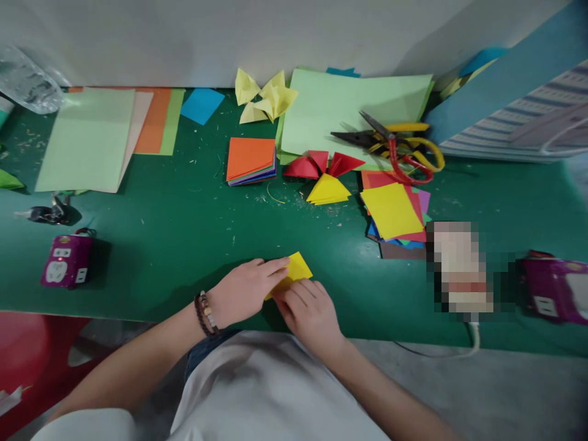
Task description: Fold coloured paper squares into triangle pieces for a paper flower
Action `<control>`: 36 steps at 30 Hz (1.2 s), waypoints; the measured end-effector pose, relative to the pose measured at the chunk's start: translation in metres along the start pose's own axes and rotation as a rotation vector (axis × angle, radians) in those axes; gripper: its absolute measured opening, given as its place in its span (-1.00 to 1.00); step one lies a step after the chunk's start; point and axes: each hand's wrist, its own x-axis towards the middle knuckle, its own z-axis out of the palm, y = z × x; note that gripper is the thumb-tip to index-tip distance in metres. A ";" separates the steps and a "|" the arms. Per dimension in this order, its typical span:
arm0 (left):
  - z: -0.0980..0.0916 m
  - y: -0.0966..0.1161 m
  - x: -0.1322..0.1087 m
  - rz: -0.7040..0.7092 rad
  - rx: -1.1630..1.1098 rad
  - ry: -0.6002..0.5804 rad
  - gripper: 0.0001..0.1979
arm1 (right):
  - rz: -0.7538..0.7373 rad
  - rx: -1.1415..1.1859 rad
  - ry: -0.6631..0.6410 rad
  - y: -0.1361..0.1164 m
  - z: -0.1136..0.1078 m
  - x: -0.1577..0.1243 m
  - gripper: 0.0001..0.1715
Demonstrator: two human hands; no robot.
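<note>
Desk [184,226]: green top, flecked with scraps, pushed against a pale wall [174,37]; my body is at its near edge, most of the paper along its far side.
Yellow paper [299,267]: near the desk's front edge, between my two hands; it looks folded over, though my fingers cover much of it and I cannot count the creases.
Left hand [250,286]: beaded bracelets at the wrist; fingers laid across the paper's left part, keeping hold of it.
Right hand [313,312]: fingers bent over the paper's near edge, gripping it.
Folded pieces: red pieces [305,167] and yellow pieces [329,190] grouped beyond my hands, pale yellow pieces [277,101] by the wall; these look done, each shaped.
Flat squares: an orange-topped stack [250,153] and a yellow-topped stack [391,211], both uncreased as far as I see; these I count as left, their number hidden by overlap.
Progress: a small batch finished, one piece mid-fold in my grasp, by my judgement; plenty of flat paper remains.
Pale green sheets [316,113]: unfolded, by the wall; red- and yellow-handled tools [394,154] lie across their right end.
</note>
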 end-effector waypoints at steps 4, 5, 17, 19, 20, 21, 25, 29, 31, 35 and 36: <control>0.001 -0.001 0.000 -0.009 -0.091 0.014 -0.61 | -0.035 0.145 0.005 -0.014 0.002 0.000 -0.73; 0.002 -0.001 -0.001 -0.020 -0.121 0.038 -0.63 | -0.008 0.195 0.009 -0.011 -0.002 -0.001 -0.75; 0.013 0.002 -0.006 -0.105 -0.134 0.208 -0.66 | 0.305 -0.037 0.085 0.052 -0.020 -0.004 -0.82; 0.014 0.006 -0.007 -0.107 -0.133 0.237 -0.67 | 0.357 -0.015 0.129 0.058 -0.023 -0.002 -0.84; 0.015 0.008 -0.007 -0.102 -0.137 0.262 -0.65 | 0.358 0.027 0.140 0.061 -0.025 -0.003 -0.87; 0.016 0.011 -0.006 -0.094 -0.140 0.281 -0.63 | 0.333 0.080 0.134 0.063 -0.027 -0.004 -0.87; 0.019 0.021 0.000 -0.105 -0.120 0.402 -0.62 | 0.160 0.226 0.124 0.062 -0.027 -0.010 -0.61; 0.018 0.023 0.008 -0.081 -0.061 0.575 -0.73 | 0.114 0.203 0.201 0.057 -0.019 -0.014 -0.43; 0.016 0.021 0.010 -0.076 -0.046 0.623 -0.72 | 0.124 0.192 0.213 0.058 -0.016 -0.014 -0.42; 0.013 0.016 0.004 -0.122 -0.098 0.644 -0.73 | 0.170 0.159 0.210 0.059 -0.016 -0.013 -0.55; 0.014 0.015 0.002 -0.143 -0.117 0.643 -0.74 | 0.167 0.150 0.218 0.059 -0.016 -0.013 -0.59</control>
